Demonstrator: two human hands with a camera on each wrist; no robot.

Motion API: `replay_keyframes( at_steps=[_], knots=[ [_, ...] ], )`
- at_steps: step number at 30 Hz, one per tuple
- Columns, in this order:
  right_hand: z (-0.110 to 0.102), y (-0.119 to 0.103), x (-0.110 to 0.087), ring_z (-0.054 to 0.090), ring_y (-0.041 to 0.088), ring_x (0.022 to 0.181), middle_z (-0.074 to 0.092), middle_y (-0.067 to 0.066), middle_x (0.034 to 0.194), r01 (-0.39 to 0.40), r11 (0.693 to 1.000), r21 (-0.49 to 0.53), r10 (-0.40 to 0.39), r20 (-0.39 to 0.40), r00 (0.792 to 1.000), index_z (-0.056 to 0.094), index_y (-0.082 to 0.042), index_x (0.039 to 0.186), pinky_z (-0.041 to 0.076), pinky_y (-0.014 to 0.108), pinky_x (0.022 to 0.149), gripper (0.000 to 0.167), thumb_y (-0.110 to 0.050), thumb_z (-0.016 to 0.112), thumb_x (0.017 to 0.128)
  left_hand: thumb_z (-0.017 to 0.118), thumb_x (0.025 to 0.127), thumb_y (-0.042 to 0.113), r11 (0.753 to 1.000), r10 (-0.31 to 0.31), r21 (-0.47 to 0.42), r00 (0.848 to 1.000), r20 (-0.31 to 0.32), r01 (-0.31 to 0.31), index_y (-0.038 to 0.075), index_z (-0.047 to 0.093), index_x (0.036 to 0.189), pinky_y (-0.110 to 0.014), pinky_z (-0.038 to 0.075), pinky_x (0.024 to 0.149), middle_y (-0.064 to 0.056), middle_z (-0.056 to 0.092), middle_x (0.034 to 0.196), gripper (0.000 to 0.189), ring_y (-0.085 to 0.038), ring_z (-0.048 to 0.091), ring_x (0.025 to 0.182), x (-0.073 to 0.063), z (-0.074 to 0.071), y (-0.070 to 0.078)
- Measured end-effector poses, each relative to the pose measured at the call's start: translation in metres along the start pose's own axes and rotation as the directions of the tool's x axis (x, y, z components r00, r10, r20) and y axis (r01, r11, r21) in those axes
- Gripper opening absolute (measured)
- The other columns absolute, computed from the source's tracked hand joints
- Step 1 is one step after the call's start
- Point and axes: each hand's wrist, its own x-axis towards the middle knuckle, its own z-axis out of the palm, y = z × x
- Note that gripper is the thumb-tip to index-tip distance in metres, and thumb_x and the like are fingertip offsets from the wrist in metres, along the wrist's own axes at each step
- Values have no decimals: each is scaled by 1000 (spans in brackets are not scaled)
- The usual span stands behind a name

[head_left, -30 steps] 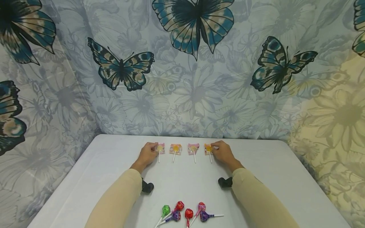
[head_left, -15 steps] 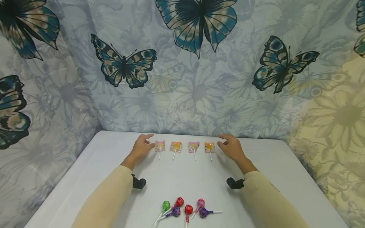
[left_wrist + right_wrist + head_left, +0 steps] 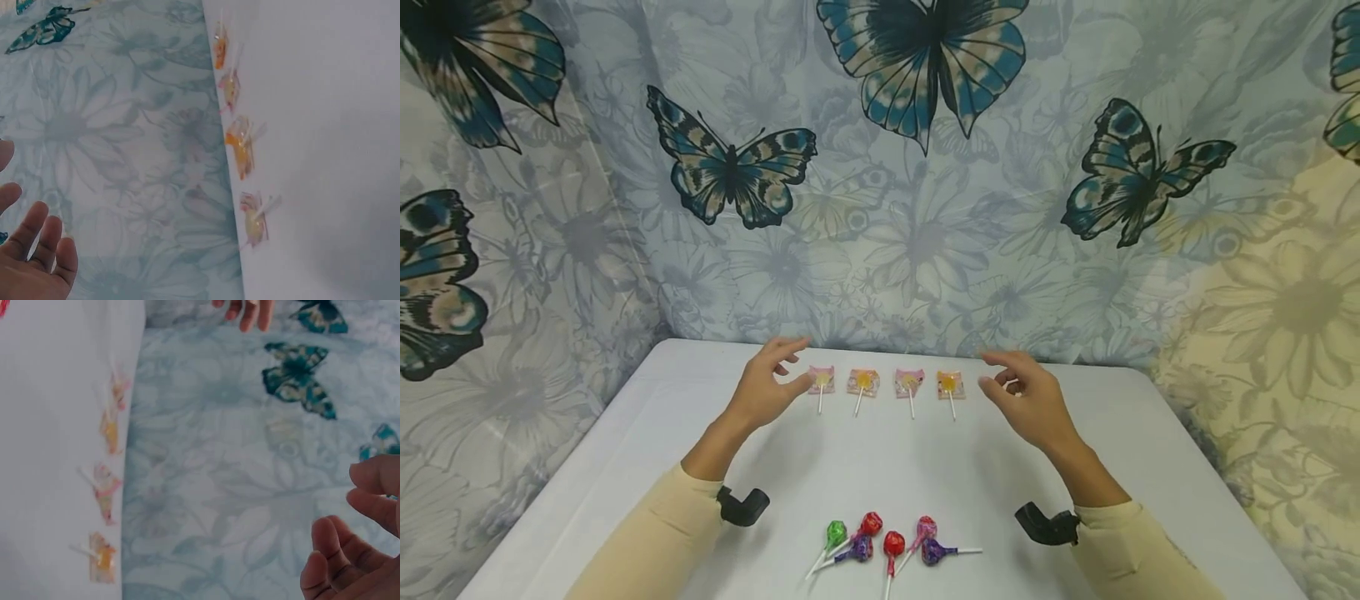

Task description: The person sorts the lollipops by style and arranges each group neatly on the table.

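Observation:
Several flat lollipops in clear wrappers lie in a row near the table's far edge, sticks toward me. At the row's left end is a pink-wrapped lollipop (image 3: 822, 379), with my left hand (image 3: 765, 387) raised just left of it, holding nothing. Beside it come an orange lollipop (image 3: 862, 382) and a second pink-wrapped one (image 3: 909, 382). The right end is an orange lollipop (image 3: 951, 384); my right hand (image 3: 1032, 400) hovers to its right, fingers loosely bent around nothing. Both wrist views show bare fingers apart from the row.
Nearer me on the white table (image 3: 880, 467) lies a loose group of round lollipops, among them a green one (image 3: 836, 533), a red one (image 3: 893, 545) and a purple one (image 3: 934, 551). A butterfly-patterned cloth (image 3: 917, 250) hangs behind the far edge.
One second ago each hand touched an end lollipop of the row. Both have let go, lifted, and drawn outward and back toward me. The row stays in place.

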Motion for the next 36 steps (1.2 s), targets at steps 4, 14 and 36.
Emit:
replay_keyframes(
  at_steps=[4, 14, 36],
  knots=[
    [-5, -20, -18, 56, 15, 81, 63, 6, 109, 108, 991, 81, -105, -39, 994, 66, -2, 120, 47, 18, 65, 40, 9, 70, 82, 73, 83, 6, 993, 112, -36, 994, -19, -112, 5, 60, 130, -46, 47, 80, -9, 58, 120, 49, -25, 54, 102, -17, 0, 23],
    [-3, -53, -63, 55, 13, 82, 61, 6, 109, 180, 960, 214, -174, -47, 984, 65, 1, 119, 45, 21, 69, 45, 19, 68, 77, 75, 77, -7, 973, 202, -97, 978, -57, -207, 1, 62, 124, -40, 48, 77, -6, 61, 114, 50, -19, 55, 96, -67, 12, 52],
    [55, -24, -129, 58, 20, 84, 60, 9, 108, 204, 911, 359, -239, 55, 970, 64, -7, 122, 47, 29, 67, 54, 14, 74, 73, 74, 82, -2, 970, 136, -208, 990, 27, -128, 6, 66, 118, -34, 50, 71, -5, 65, 107, 38, -21, 59, 90, -135, 60, 15]
  ],
)
